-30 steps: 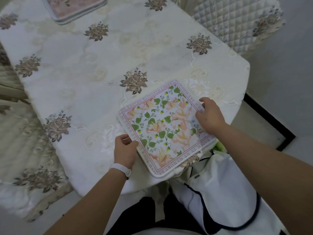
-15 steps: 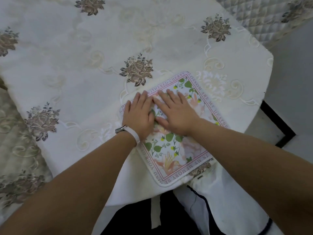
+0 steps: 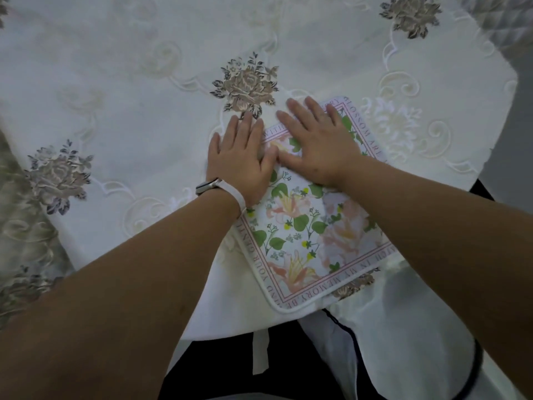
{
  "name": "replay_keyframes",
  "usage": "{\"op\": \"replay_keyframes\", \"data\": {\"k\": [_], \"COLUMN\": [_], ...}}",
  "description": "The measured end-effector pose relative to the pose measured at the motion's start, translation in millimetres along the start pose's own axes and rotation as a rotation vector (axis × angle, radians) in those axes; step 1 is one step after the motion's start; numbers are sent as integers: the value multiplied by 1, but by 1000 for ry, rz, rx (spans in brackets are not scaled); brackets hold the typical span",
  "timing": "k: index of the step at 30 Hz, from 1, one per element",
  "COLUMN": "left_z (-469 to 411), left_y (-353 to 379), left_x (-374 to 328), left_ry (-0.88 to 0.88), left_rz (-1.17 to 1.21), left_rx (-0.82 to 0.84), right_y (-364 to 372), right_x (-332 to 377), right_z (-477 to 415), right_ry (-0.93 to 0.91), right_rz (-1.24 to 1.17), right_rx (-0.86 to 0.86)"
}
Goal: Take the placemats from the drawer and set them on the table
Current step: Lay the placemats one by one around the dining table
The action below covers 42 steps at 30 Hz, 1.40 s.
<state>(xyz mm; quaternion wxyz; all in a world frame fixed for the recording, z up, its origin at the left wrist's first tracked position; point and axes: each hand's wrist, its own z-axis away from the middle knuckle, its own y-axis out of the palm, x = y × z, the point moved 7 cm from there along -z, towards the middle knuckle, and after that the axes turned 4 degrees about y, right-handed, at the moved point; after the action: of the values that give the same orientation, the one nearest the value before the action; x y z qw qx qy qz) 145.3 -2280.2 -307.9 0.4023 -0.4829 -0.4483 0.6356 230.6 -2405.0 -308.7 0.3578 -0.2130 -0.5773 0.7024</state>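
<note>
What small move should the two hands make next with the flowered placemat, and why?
Probably push the square flowered placemat a little farther onto the white embroidered tablecloth. The left hand and right hand both lie flat at its far end, fingers straight, while its near corner sits at the cloth's front edge, perhaps overhanging.

Placemat (image 3: pixel 305 226) border reads "BLOSSOM", "IN MY MEMORY".

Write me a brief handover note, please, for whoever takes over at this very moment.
Left hand: open, flat across the floral placemat's left edge, fingertips on the tablecloth.
Right hand: open, flat on the placemat's far part.
Done: this placemat lies flat on the tablecloth near its front edge.
Left: lift both hands; the drawer and any other placemats are out of view, so check there.
</note>
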Motion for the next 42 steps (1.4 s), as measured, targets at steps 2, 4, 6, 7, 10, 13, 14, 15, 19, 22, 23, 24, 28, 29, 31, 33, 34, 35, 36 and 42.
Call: {"op": "replay_keyframes", "data": {"k": [2,4,6,7,10,13,14,15,19,22,23,24,28,29,31,33,34,35,36,42], "left_z": [4,11,21,27,49,72,79,86,111,130,137,144,155,155,152,148,147,147,147,150], "left_y": [0,1,0,0,1,4,6,6,10,17,20,24,37,40,42,44,45,46,45,39], "left_x": [4,11,18,21,27,33,35,35,22,-11,-23,-35,-82,-92,-103,-106,-106,-105,-104,-82], "left_ry": [-11,-46,-88,-107,-173,-219,-228,-239,-238,-77,-12,49,282,314,299,262,258,260,260,143], "left_rz": [-27,-45,-48,-42,-4,7,5,2,-8,-5,-7,-17,-133,-152,-150,-143,-138,-126,-106,-87], "left_rx": [13,21,21,18,14,23,25,26,53,112,135,157,260,279,271,253,244,234,219,184], "right_y": [-1,-2,-1,0,4,12,15,17,24,31,33,34,40,41,44,45,45,44,44,37], "right_x": [-22,-43,-58,-64,-75,-82,-84,-85,-76,-54,-45,-36,4,12,19,16,13,12,9,-40], "right_z": [1,9,22,29,56,91,103,115,151,163,166,167,169,170,172,173,173,172,172,165], "right_ry": [93,172,234,262,326,358,364,369,378,322,298,273,138,99,42,21,10,-6,-19,98], "right_rz": [-23,-39,-66,-84,-115,-138,-141,-137,-125,-129,-124,-109,-39,-30,-24,-25,-22,-18,-13,-10], "right_rx": [-24,-39,-41,-45,-62,-57,-55,-54,-56,-12,9,29,56,55,37,23,18,12,9,13]}}
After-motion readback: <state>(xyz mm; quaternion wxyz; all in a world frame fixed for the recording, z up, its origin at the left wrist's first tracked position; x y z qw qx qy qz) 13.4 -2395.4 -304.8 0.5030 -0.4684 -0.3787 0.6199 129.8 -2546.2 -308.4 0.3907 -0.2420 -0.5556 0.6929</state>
